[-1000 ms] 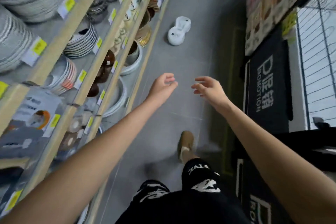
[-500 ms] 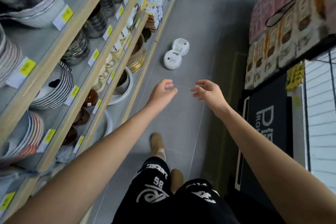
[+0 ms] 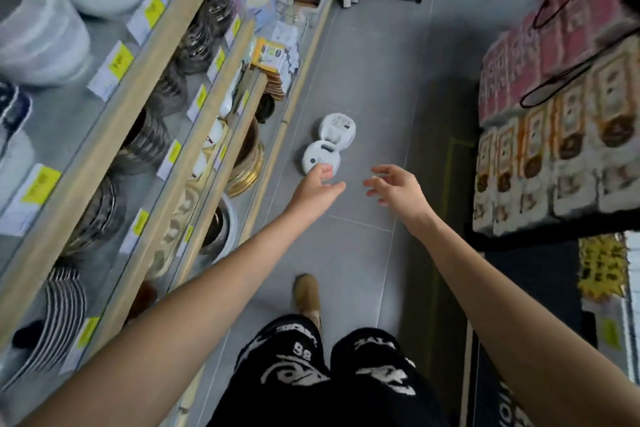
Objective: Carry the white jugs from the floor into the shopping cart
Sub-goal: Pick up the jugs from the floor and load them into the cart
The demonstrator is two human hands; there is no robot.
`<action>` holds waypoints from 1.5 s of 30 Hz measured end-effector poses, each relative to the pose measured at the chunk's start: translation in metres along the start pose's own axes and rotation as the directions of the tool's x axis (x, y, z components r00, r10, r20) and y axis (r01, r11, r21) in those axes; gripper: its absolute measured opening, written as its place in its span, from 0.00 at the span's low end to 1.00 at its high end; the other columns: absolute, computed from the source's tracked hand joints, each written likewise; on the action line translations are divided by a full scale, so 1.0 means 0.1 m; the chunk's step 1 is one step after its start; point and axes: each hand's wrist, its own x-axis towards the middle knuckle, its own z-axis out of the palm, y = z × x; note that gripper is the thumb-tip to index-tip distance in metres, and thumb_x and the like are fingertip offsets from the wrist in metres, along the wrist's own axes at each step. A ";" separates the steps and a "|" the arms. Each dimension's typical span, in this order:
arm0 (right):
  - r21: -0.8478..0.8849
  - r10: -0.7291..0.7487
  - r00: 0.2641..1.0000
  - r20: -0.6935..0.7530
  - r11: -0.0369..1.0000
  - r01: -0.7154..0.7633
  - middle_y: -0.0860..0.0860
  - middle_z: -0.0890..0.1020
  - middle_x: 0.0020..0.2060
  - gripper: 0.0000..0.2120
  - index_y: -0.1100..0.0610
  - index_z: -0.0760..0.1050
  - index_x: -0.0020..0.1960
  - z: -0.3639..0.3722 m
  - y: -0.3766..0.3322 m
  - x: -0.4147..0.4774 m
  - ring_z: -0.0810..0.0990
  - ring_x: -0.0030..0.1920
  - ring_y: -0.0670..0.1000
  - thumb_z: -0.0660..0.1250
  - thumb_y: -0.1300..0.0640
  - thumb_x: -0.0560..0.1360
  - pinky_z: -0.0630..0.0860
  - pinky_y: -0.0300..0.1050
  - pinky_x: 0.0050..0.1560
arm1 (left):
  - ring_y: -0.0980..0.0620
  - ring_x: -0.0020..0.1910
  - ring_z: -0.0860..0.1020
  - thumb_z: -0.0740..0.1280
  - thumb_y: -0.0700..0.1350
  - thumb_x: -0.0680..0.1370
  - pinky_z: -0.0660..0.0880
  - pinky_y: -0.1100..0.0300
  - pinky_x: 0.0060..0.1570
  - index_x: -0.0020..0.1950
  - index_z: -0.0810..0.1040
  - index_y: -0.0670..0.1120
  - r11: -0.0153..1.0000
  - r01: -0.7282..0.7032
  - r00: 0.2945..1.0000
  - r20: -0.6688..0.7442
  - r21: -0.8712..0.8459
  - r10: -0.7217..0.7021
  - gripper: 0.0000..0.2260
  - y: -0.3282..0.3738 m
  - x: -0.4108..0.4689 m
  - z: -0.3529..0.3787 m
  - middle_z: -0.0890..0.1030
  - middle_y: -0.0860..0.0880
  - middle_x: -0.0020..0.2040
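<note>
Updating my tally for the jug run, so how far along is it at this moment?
Done: nothing that shows; the nearer jug and the farther jug both stand on the floor by the shelf. In hand: the left hand and right hand reach toward them, open and empty. Left: gripping both jugs and carrying them to the cart, which is out of view.

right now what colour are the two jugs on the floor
The jugs are white, clearest in the head view.

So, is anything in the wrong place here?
Yes. The near white jug and the far white jug sit on the aisle floor beside the bottom shelf, not on it like the other goods.
</note>
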 end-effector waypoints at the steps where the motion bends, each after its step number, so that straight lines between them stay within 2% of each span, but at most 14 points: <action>1: -0.007 0.000 1.000 -0.001 1.000 0.000 0.53 0.82 0.47 0.10 0.57 0.73 0.58 -0.02 -0.08 0.17 0.80 0.38 0.47 0.62 0.62 0.77 0.72 0.39 0.38 | 0.54 0.63 0.72 0.65 0.44 0.78 0.64 0.65 0.56 0.70 0.66 0.45 1.000 -0.001 1.000 0.002 -0.002 0.001 0.21 0.08 0.17 -0.02 0.72 0.50 0.69; 5: -0.033 0.006 1.000 0.011 0.999 -0.005 0.53 0.82 0.47 0.12 0.59 0.73 0.61 -0.14 -0.30 0.79 0.80 0.38 0.47 0.62 0.62 0.77 0.73 0.38 0.38 | 0.53 0.62 0.73 0.65 0.44 0.77 0.66 0.62 0.60 0.70 0.67 0.44 1.000 0.015 1.000 0.016 -0.015 -0.015 0.22 0.36 0.75 -0.06 0.71 0.49 0.69; 14: -0.083 0.045 0.986 0.162 0.996 -0.032 0.53 0.81 0.46 0.09 0.56 0.72 0.57 -0.44 -0.65 2.43 0.80 0.35 0.44 0.63 0.63 0.77 0.72 0.38 0.39 | 0.53 0.60 0.73 0.65 0.43 0.77 0.66 0.65 0.51 0.68 0.68 0.44 0.985 0.148 0.984 -0.087 -0.084 -0.156 0.19 0.76 2.05 0.01 0.72 0.48 0.67; 17: -0.133 0.088 0.964 0.249 0.990 -0.056 0.50 0.82 0.43 0.11 0.56 0.73 0.58 -0.52 -0.77 3.01 0.80 0.32 0.40 0.63 0.61 0.77 0.72 0.38 0.39 | 0.50 0.64 0.72 0.65 0.44 0.77 0.65 0.62 0.55 0.71 0.65 0.45 0.951 0.253 0.947 -0.155 -0.178 -0.281 0.23 0.84 2.44 0.09 0.72 0.49 0.68; 21: -0.195 0.123 0.929 0.348 0.979 -0.056 0.52 0.82 0.44 0.11 0.56 0.74 0.59 -0.55 -0.93 3.68 0.79 0.37 0.47 0.64 0.61 0.77 0.72 0.37 0.38 | 0.48 0.65 0.72 0.67 0.44 0.76 0.66 0.59 0.60 0.72 0.64 0.44 0.876 0.348 0.874 -0.223 -0.334 -0.432 0.25 0.90 2.93 0.23 0.73 0.48 0.68; 26: -0.293 0.184 0.893 0.411 0.954 -0.062 0.55 0.82 0.44 0.08 0.56 0.73 0.55 -0.42 -0.88 4.37 0.78 0.38 0.50 0.65 0.62 0.76 0.71 0.38 0.37 | 0.47 0.66 0.71 0.68 0.43 0.76 0.65 0.63 0.54 0.71 0.65 0.41 0.795 0.362 0.808 -0.261 -0.487 -0.528 0.25 0.81 3.39 0.32 0.71 0.46 0.68; 32: -0.397 0.212 0.861 0.462 0.918 -0.013 0.50 0.78 0.52 0.15 0.59 0.74 0.62 0.03 -0.30 5.11 0.78 0.55 0.53 0.64 0.59 0.77 0.74 0.49 0.59 | 0.47 0.68 0.69 0.68 0.45 0.77 0.66 0.60 0.58 0.73 0.61 0.43 0.708 0.416 0.738 -0.243 -0.571 -0.630 0.28 0.17 4.01 0.47 0.68 0.45 0.71; 34: -0.414 0.227 0.853 0.471 0.910 -0.013 0.49 0.76 0.55 0.15 0.61 0.73 0.63 0.23 0.06 5.38 0.75 0.56 0.50 0.64 0.59 0.77 0.74 0.45 0.58 | 0.47 0.68 0.70 0.69 0.46 0.76 0.69 0.59 0.54 0.73 0.60 0.45 0.691 0.439 0.721 -0.234 -0.575 -0.652 0.29 -0.19 4.26 0.56 0.68 0.45 0.70; 36: -0.420 0.248 0.836 0.489 0.907 -0.024 0.49 0.74 0.59 0.17 0.61 0.70 0.66 0.46 0.47 5.67 0.72 0.56 0.49 0.64 0.60 0.78 0.71 0.29 0.49 | 0.47 0.68 0.69 0.70 0.47 0.75 0.69 0.60 0.52 0.74 0.58 0.47 0.700 0.452 0.725 -0.230 -0.553 -0.650 0.31 -0.59 4.56 0.66 0.67 0.46 0.71; 37: -0.427 0.249 0.828 0.502 0.904 -0.012 0.49 0.73 0.61 0.19 0.61 0.69 0.67 0.60 0.70 5.83 0.71 0.57 0.48 0.64 0.60 0.78 0.68 0.21 0.42 | 0.47 0.69 0.68 0.70 0.47 0.76 0.69 0.60 0.53 0.74 0.57 0.48 0.707 0.457 0.730 -0.227 -0.539 -0.645 0.32 -0.81 4.74 0.71 0.66 0.46 0.71; 39: -0.434 0.239 0.823 0.514 0.901 0.009 0.50 0.71 0.68 0.21 0.61 0.67 0.69 0.83 1.11 6.09 0.72 0.62 0.49 0.65 0.59 0.77 0.65 0.16 0.36 | 0.46 0.71 0.67 0.69 0.47 0.76 0.69 0.58 0.58 0.75 0.54 0.48 0.704 0.458 0.731 -0.221 -0.543 -0.646 0.33 -1.21 5.02 0.79 0.65 0.47 0.73; 41: -0.446 0.241 0.832 0.500 0.895 0.008 0.51 0.68 0.72 0.25 0.57 0.64 0.72 1.08 1.62 6.40 0.70 0.68 0.51 0.67 0.58 0.77 0.69 0.22 0.49 | 0.46 0.71 0.66 0.69 0.46 0.76 0.68 0.58 0.60 0.75 0.54 0.46 0.689 0.460 0.722 -0.216 -0.560 -0.658 0.33 -1.66 5.39 0.94 0.64 0.46 0.73; 43: -0.485 0.212 0.833 0.512 0.871 0.076 0.51 0.66 0.73 0.31 0.55 0.60 0.74 1.27 2.07 6.65 0.67 0.71 0.54 0.69 0.55 0.75 0.71 0.44 0.66 | 0.47 0.69 0.68 0.69 0.44 0.76 0.69 0.60 0.59 0.73 0.57 0.44 0.676 0.449 0.720 -0.212 -0.585 -0.661 0.31 -2.12 5.71 1.11 0.66 0.45 0.71; 45: -0.559 0.165 0.832 0.529 0.805 0.196 0.53 0.62 0.75 0.36 0.55 0.57 0.75 1.44 2.50 6.88 0.63 0.73 0.57 0.71 0.52 0.73 0.66 0.58 0.70 | 0.48 0.68 0.70 0.70 0.45 0.75 0.71 0.61 0.57 0.73 0.58 0.44 0.656 0.426 0.721 -0.204 -0.624 -0.663 0.31 -2.54 6.00 1.26 0.68 0.46 0.69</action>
